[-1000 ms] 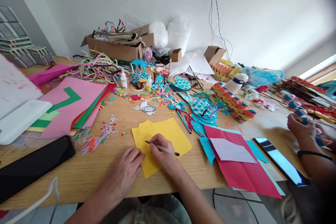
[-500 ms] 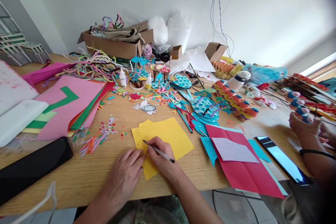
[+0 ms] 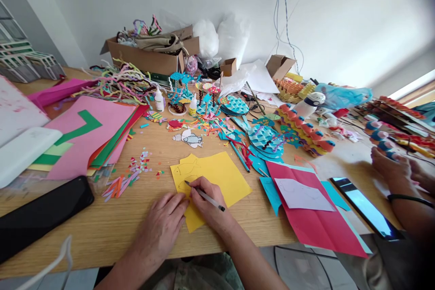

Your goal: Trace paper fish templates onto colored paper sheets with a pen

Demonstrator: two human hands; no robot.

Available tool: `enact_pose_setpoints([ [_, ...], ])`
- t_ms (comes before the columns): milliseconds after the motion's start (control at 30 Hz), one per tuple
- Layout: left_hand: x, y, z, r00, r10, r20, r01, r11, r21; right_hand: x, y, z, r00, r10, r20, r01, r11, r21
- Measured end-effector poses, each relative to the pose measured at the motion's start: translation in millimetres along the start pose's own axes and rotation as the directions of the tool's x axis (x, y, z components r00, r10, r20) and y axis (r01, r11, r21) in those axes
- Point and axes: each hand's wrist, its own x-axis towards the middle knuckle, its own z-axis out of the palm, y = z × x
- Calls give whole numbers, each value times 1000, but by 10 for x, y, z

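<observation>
A sheet of yellow paper (image 3: pixel 227 181) lies on the table in front of me, with fish outlines drawn near its left side. My right hand (image 3: pixel 208 201) rests on it, fingers closed round a pen (image 3: pixel 207 196) whose tip touches the paper by a drawn line. Flat at the sheet's lower left edge is my left hand (image 3: pixel 166 217), fingers stretched out and fingertips on the paper. Just beyond the sheet are paper fish cutouts (image 3: pixel 189 138). Small paper scraps (image 3: pixel 136 167) are scattered to the left.
Stacked coloured paper (image 3: pixel 91 122) and a black phone (image 3: pixel 47 217) are at left. A red sheet (image 3: pixel 316 231) and another phone (image 3: pixel 365 208) lie at right. Glue bottles (image 3: pixel 192 105) and woven blue fish (image 3: pixel 267 140) stand behind. Another person's hands (image 3: pixel 394 167) hold a pompom strip.
At the right, the other person's hands and the pompom strip have shifted slightly left. My hands, the pen and the yellow paper stay almost in place.
</observation>
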Motion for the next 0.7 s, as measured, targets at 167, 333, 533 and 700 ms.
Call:
enact_pose_setpoints([
  [167, 0, 20, 13, 999, -24, -21, 23, 1000, -20, -19, 27, 1, 999, -37, -15, 37, 999, -12],
  [333, -2, 17, 22, 999, -24, -45, 22, 999, -49, -48, 38, -24, 997, -68, -35, 69, 998, 7],
  [533, 2, 21, 10, 998, -25, -51, 22, 998, -58, -69, 35, -39, 997, -61, -35, 63, 997, 34],
  [700, 5, 16, -4, 998, -12, -60, 8, 998, -62, -68, 34, -43, 999, -36, -38, 39, 997, 60],
])
